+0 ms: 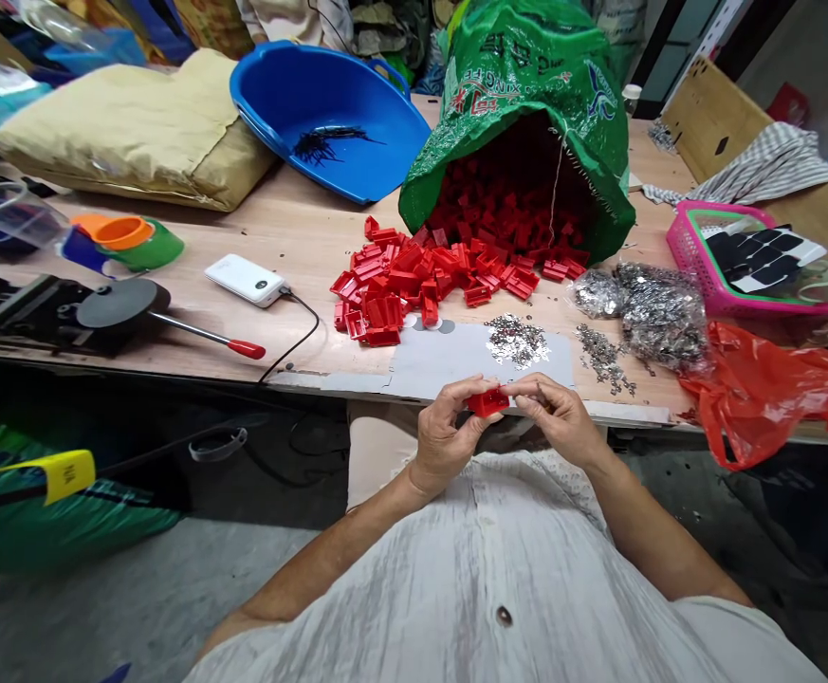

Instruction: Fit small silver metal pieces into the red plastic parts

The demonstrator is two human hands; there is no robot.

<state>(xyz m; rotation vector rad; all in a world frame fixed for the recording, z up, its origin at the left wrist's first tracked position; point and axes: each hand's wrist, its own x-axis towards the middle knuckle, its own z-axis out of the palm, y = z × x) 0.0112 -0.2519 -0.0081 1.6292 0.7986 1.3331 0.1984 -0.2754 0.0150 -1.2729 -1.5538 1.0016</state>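
Just off the table's front edge, my left hand [449, 425] grips a small red plastic box-like part [487, 402] between thumb and fingers. My right hand [554, 410] is at the part's right end, its thumb and forefinger pinched together; whatever is between them is too small to make out. Beyond my hands, a pile of small shiny metal pieces [518, 341] lies on a grey sheet [442, 363]. Behind that, a heap of similar red parts [392, 285] spills from the mouth of a green woven sack [520, 66].
A blue basin [385, 119] holding thin black pieces stands at the back. Left are a tan sack [136, 123], a white power bank [245, 280] with a cable, and a red-tipped lever [207, 337]. Right are bagged metal pieces [662, 318], a pink basket [684, 251] and a red plastic bag [776, 379].
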